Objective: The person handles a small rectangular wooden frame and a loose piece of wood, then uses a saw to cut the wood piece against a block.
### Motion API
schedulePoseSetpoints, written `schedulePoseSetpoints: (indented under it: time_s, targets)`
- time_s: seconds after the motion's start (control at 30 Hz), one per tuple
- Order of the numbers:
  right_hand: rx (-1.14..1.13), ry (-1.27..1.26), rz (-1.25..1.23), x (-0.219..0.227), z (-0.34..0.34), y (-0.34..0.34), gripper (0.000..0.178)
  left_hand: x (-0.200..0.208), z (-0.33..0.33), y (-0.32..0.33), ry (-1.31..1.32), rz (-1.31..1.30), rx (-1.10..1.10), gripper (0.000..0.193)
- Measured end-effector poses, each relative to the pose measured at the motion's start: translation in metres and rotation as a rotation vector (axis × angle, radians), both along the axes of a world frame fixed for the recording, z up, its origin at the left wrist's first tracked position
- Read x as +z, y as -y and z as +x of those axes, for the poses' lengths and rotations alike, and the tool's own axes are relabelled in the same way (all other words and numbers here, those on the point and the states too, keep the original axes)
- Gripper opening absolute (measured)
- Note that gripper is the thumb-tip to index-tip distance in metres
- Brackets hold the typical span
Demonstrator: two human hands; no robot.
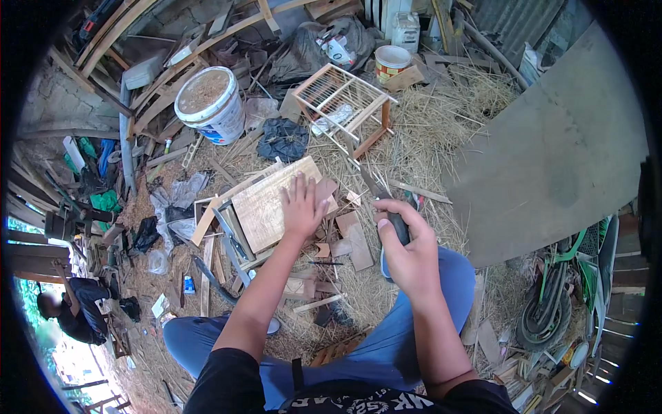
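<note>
My left hand (301, 207) lies flat, fingers spread, on a pale wooden board (262, 219) that tops a low box-like wooden stand. A small brown piece of wood (327, 188) sits at the board's right edge, against my fingers. In my right hand (412, 259), closed round its dark handle, is a long-bladed knife (376, 185). The blade points up and away to the left, clear of the board. Beyond its tip stands a small wooden cage (345, 103) with thin bars and a white bundle inside.
Wood scraps (355, 238) and shavings cover the ground round my knees. A white bucket (210, 107) and black plastic bag (283, 140) lie beyond the stand. At right are a large grey sheet (552, 159) and a green motorbike (552, 297). Another person (83, 307) sits far left.
</note>
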State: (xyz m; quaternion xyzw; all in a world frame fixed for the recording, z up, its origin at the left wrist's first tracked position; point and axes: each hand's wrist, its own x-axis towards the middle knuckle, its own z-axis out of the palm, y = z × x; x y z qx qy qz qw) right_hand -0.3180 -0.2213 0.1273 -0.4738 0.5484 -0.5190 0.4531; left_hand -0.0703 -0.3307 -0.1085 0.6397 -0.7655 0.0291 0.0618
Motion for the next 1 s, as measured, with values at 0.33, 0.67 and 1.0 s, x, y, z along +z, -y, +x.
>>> schedulePoseSetpoints:
  time_s: [0.33, 0.67, 1.0]
  targets:
    - [-0.028, 0.065, 0.009, -0.017, -0.02, -0.001, 0.024, -0.004, -0.021, 0.008, 0.026, -0.009, 0.025, 0.066]
    - [-0.066, 0.102, -0.051, -0.021, -0.041, -0.002, 0.021, 0.008, -0.027, 0.02, 0.137, 0.339, 0.102, 0.071]
    - [-0.084, -0.074, -0.053, -0.031, -0.064, -0.02, 0.022, -0.002, -0.019, 0.045, 0.01, 0.132, 0.03, 0.068]
